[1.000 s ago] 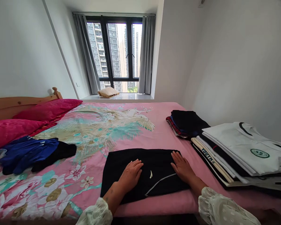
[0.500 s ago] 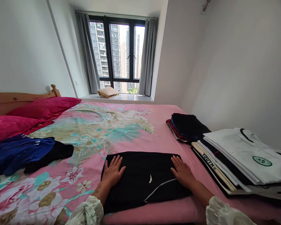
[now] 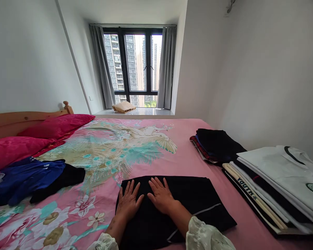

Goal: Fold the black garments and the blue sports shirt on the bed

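A black garment (image 3: 190, 194) with a thin grey line lies flat on the pink bed, folded into a rough rectangle; its exact kind does not show. My left hand (image 3: 129, 201) rests on its left part, palm down and fingers spread. Close beside it, my right hand (image 3: 161, 196) lies flat on the upper middle of the same cloth, fingers stretched out. Neither hand grips the fabric. My right forearm and sleeve cover part of the garment's lower edge.
A stack of folded shirts (image 3: 279, 177), white on top, stands at the right. Behind it is a pile of dark folded clothes (image 3: 221, 144). Crumpled blue clothing (image 3: 28, 177) lies at the left near red pillows (image 3: 57, 126). A beige bundle (image 3: 123, 107) sits on the windowsill.
My right hand has moved left across the black garment, from its right edge to near my left hand. The garment's lower right corner now spreads further out. The view has shifted slightly.
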Demonstrator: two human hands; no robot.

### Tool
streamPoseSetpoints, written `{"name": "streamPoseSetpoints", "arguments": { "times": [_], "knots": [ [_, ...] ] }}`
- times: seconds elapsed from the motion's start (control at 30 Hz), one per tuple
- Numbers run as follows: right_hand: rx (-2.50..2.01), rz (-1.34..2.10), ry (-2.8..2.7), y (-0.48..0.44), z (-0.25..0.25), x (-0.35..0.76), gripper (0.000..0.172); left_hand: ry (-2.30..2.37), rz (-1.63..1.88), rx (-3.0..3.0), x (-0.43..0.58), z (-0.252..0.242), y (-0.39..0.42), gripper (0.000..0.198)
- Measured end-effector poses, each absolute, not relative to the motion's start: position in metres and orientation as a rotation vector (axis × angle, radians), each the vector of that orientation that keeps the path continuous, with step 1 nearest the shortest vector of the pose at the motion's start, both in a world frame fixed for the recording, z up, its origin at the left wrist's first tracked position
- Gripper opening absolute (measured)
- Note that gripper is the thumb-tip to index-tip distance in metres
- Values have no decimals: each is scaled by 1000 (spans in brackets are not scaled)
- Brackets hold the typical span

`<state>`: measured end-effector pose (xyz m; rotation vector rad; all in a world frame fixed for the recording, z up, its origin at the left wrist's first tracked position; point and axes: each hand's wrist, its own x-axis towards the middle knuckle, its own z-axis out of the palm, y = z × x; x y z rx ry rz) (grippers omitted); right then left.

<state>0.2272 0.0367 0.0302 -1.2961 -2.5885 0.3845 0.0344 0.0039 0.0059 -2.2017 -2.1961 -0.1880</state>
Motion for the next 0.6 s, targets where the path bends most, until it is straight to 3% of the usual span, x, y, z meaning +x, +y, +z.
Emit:
{"name": "streamPoseSetpoints", "arguments": {
  "times": [0.27, 0.6],
  "knots": [
    [-1996, 83, -2337, 80, -1, 401, 63, -2242, -182, -2208, 35, 6, 6, 61],
    [-2022, 118, -2181, 80, -6, 422, 66, -2220, -114, -2167, 36, 9, 6, 62]
  ]
}}
